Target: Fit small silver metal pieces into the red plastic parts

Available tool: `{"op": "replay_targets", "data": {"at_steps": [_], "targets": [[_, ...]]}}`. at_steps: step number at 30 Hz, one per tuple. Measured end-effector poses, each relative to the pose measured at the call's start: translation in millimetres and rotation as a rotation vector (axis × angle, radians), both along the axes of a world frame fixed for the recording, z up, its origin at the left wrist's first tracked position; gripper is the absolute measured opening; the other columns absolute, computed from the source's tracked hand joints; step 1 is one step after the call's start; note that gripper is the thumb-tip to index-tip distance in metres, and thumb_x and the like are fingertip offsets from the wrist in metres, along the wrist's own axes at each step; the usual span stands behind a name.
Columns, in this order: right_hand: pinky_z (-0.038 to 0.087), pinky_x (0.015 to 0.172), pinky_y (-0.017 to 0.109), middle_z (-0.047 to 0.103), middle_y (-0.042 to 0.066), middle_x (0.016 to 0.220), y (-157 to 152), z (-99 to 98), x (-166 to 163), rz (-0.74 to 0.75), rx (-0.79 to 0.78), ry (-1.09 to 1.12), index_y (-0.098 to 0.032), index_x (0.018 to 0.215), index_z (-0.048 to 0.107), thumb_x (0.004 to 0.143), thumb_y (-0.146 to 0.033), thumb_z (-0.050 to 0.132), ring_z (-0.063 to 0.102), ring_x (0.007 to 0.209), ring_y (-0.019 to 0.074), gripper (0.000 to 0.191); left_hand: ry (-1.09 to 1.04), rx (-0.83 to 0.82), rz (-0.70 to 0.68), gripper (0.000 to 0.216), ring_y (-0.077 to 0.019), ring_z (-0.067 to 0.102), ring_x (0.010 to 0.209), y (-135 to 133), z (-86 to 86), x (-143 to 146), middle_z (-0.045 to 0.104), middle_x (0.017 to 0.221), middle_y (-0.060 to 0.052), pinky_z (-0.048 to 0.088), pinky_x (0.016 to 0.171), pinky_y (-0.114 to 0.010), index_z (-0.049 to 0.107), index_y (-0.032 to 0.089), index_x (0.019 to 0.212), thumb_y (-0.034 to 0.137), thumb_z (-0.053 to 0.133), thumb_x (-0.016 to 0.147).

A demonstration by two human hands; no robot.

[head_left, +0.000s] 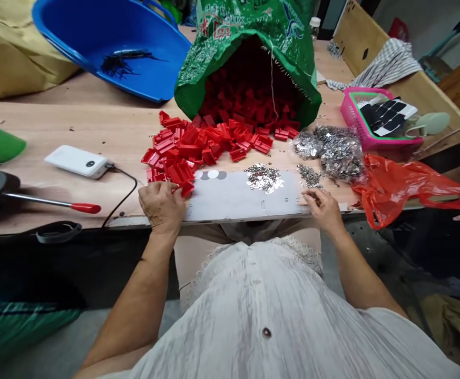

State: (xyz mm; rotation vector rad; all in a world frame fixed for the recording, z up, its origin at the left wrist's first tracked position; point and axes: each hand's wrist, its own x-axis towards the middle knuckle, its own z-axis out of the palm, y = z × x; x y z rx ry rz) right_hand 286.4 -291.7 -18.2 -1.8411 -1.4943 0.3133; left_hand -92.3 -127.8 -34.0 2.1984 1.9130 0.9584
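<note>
My left hand is closed on a red plastic part at the front edge of the red pile. At the right end of a pale board, the fingers of my right hand are pinched together. What they hold, if anything, is too small to make out. Just beyond that hand lies a small heap of tiny metal pieces. A larger heap of shiny flat metal pieces rests on the board between my hands.
Behind the pile, a green sack gapes open with red parts inside. Clear bags of metal pieces, a red plastic bag and a pink basket stand right. Left are a white power bank, a red-tipped lever and a blue basin.
</note>
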Motion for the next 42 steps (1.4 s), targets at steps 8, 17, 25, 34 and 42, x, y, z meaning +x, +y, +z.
{"op": "replay_targets", "data": {"at_steps": [8, 17, 25, 34, 42], "targets": [[0.046, 0.083, 0.035, 0.07, 0.009, 0.094, -9.7, -0.9, 46.4, -0.132, -0.046, -0.211, -0.018, 0.096, 0.069, 0.089, -0.032, 0.052, 0.062, 0.09, 0.0239, 0.023, -1.136, -0.509, -0.168, 0.029, -0.0188, 0.069, 0.076, -46.3, 35.4, 41.6, 0.067, 0.081, 0.001, 0.056, 0.07, -0.032, 0.049, 0.023, 0.089, 0.033, 0.071, 0.073], [0.046, 0.084, 0.036, 0.07, 0.009, 0.096, -23.3, -13.1, 60.7, -0.157, -0.179, -0.258, -0.019, 0.092, 0.069, 0.086, -0.03, 0.057, 0.061, 0.092, 0.0244, 0.017, -1.534, -1.212, -0.117, 0.026, -0.0165, 0.073, 0.079, -81.3, 42.7, 69.7, 0.074, 0.092, -0.008, 0.057, 0.059, -0.017, 0.061, 0.018, 0.102, 0.009, 0.064, 0.078], [0.043, 0.072, 0.032, 0.069, 0.007, 0.092, -12.2, -15.9, 42.4, -0.259, -0.269, -0.346, -0.02, 0.088, 0.066, 0.085, -0.035, 0.059, 0.061, 0.082, 0.0221, 0.016, -1.564, -1.303, -0.159, 0.03, -0.0184, 0.072, 0.087, -97.0, 41.8, 84.1, 0.073, 0.103, -0.009, 0.059, 0.069, -0.019, 0.067, 0.016, 0.105, 0.015, 0.072, 0.075], [0.044, 0.07, 0.033, 0.069, 0.008, 0.084, -22.5, -3.1, 49.8, -0.282, -0.12, -0.311, -0.021, 0.09, 0.067, 0.086, -0.035, 0.056, 0.061, 0.077, 0.0234, 0.018, -1.094, -0.848, -0.368, 0.04, -0.0204, 0.068, 0.089, -112.8, 38.0, 97.7, 0.074, 0.095, -0.005, 0.052, 0.088, -0.031, 0.069, 0.019, 0.1, 0.025, 0.084, 0.063], [0.048, 0.064, 0.026, 0.071, 0.004, 0.085, -7.2, 21.4, -24.6, 0.123, -0.071, 0.241, -0.02, 0.092, 0.067, 0.087, -0.04, 0.061, 0.062, 0.072, 0.0167, 0.022, -0.71, -0.454, -0.452, 0.019, -0.0228, 0.061, 0.088, -117.0, 46.7, 100.8, 0.069, 0.089, -0.006, 0.047, 0.085, -0.033, 0.073, 0.023, 0.089, 0.025, 0.077, 0.07]]}}
